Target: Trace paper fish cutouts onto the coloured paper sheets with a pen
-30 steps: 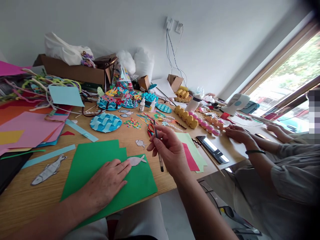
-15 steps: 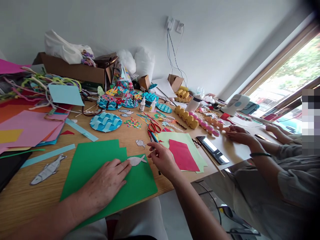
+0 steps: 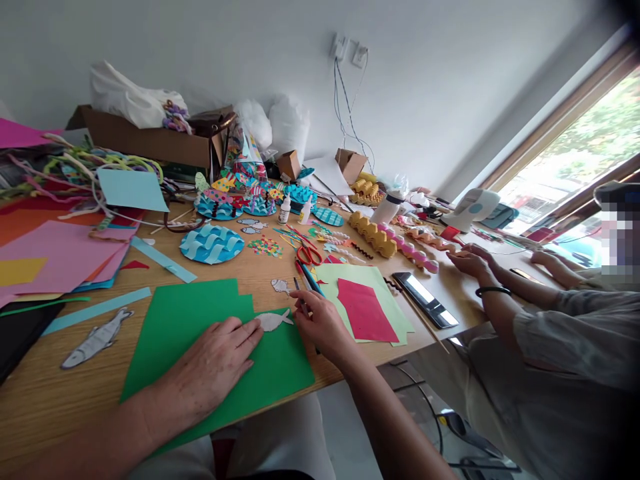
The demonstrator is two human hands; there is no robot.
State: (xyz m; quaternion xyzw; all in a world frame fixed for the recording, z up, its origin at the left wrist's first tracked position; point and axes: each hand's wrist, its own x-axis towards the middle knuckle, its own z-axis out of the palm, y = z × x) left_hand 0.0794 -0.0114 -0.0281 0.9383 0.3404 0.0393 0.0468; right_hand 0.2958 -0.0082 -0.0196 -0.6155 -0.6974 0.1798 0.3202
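Observation:
My left hand (image 3: 217, 357) lies flat with fingers stretched out on a sheet of green paper (image 3: 195, 303). Its fingertips touch the head end of a white fish cutout (image 3: 274, 321) lying on the sheet. Close to the fish's tail, my right hand (image 3: 323, 323) is closed on a slim dark pen (image 3: 296, 284), mostly covered by the fingers. A smaller fish cutout (image 3: 279, 285) rests on the wood just beyond that hand. Farther left, a larger grey fish cutout (image 3: 97, 340) lies on the table.
Red scissors (image 3: 309, 255), a pink-red sheet (image 3: 367, 310) and a phone (image 3: 425, 300) are to the right. Coloured papers (image 3: 55, 250) pile up at left. A blue woven paper disc (image 3: 213, 244) and glue bottles (image 3: 285, 209) stand behind. Another person's hands (image 3: 473, 260) work at the right.
My right hand has moved slightly left and down, nearer the fish's tail, with the pen in it. My left hand stays put. The other person's hands and arms have shifted left.

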